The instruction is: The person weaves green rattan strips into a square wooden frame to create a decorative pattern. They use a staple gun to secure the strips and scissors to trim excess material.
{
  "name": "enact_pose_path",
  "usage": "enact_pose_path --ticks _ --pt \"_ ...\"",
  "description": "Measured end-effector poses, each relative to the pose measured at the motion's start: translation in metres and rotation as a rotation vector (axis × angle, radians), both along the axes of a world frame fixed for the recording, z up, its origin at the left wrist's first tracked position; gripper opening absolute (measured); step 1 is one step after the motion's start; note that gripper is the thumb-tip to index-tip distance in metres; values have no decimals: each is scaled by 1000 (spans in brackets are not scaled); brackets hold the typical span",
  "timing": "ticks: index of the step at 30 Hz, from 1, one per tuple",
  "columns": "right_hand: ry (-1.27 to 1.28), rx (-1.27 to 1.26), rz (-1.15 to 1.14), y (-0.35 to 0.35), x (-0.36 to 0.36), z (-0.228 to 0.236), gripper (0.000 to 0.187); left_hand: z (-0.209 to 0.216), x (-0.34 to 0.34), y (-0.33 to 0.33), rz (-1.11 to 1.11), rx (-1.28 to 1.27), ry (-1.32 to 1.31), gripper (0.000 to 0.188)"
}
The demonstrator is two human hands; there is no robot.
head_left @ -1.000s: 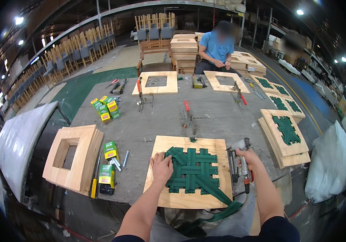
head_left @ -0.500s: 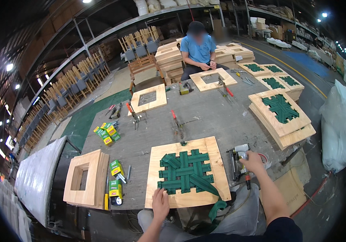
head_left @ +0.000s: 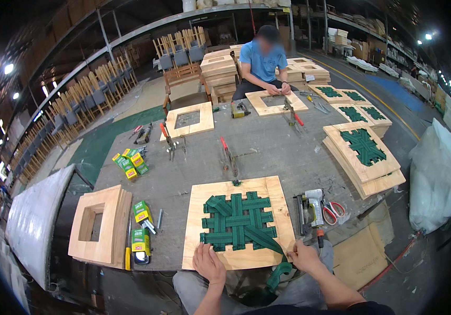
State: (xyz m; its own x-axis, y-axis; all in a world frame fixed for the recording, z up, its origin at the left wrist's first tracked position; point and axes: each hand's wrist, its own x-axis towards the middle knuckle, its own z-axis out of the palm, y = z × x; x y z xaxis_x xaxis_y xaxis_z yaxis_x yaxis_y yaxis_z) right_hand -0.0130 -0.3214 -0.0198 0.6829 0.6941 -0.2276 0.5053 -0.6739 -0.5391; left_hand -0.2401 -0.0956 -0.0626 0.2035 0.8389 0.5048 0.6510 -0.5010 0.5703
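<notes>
Weaving looks like the step: the left hand (head_left: 209,263), fingers extended, lies on the board (head_left: 196,210) at the near edge of the table (head_left: 272,152); the right hand (head_left: 305,257) curls beside the strap (head_left: 265,239), grip impossible to tell. Tightening would call for a firm pull.

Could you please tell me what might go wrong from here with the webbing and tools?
The loose green strap hangs past the near edge of the wooden board, close to the right hand, so it might twist or snag.

The staple gun lies beside the red-handled scissors, so reaching for one could knock the other.
</notes>
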Motion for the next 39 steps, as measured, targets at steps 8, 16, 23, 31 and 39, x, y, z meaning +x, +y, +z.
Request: enact_pose_path --ticks 8,16,23,31,39 --pt "45 4 25 14 -29 -4 32 -2 -4 38 65 -14 10 32" --pt "111 146 49 19 -41 -11 33 12 -10 60 6 95 116 30" --pt "265 281 31 -12 -58 -5 49 26 18 -35 -418 -760 -207 39" --pt "0 382 172 -31 -61 -11 34 23 70 -94 -478 -1221 -233 39" --pt "-164 656 225 -35 -67 1 18 57 87 -100 -278 -1551 -268 41"
